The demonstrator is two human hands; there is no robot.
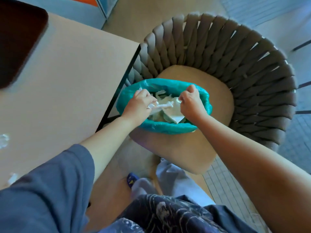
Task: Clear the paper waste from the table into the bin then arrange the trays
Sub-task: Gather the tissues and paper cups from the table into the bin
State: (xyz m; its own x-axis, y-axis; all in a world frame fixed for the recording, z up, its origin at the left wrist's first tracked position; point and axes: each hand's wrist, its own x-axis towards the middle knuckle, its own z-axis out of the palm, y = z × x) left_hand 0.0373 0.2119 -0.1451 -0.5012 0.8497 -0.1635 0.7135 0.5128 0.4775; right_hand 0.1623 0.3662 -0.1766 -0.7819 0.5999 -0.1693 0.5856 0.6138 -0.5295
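So the table is a plain tan top with a thin dark edge, taking up the left side, and the floor around it is a mix of beige and pale grey tile. There's a dark tray sitting at the far left corner of the table, kind of blurry. The bin is just off the table's right edge, sitting on the tan cushion of a chair with a grey woven rope back that wraps around the far and right sides. The bin has a teal liner bag folded over its rim and it's already got a heap of white paper waste inside. Both hands are right over the bin's mouth: the left hand has its fingers curled round a wad of crumpled white paper, and the right hand is balled up tight on a scrap of paper too, knuckles up, near the far right side of the rim. Back on the table at the near left there are a couple of small bits left, a crinkly clear wrapper and a white scrap, both well apart from the hands. The table corner sits just left of the bin. The person's blue sleeve and dark patterned shirt fill the near edge.
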